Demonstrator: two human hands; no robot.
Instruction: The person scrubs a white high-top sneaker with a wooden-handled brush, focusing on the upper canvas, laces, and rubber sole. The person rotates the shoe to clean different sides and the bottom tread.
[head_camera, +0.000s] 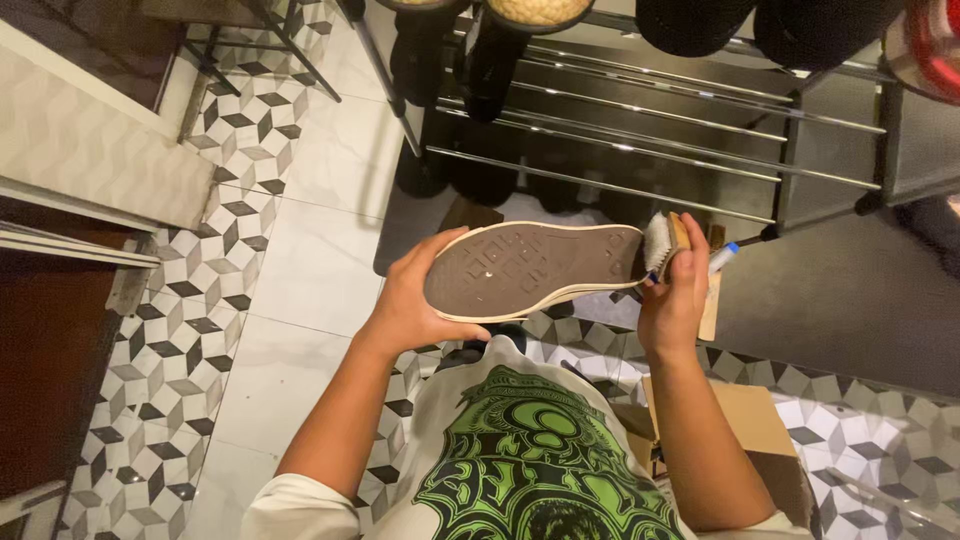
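Patterned floor tiles and a metal shoe rack (640, 150) lie below. Sole up, a shoe (530, 270) is gripped at the heel by the left hand (415, 300). A brush (662, 243), clasped in the right hand (678, 290), touches the toe; short firm strokes are probably best.

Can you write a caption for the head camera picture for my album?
Left hand holds a shoe sole-up while the right hand presses a brush to its end.
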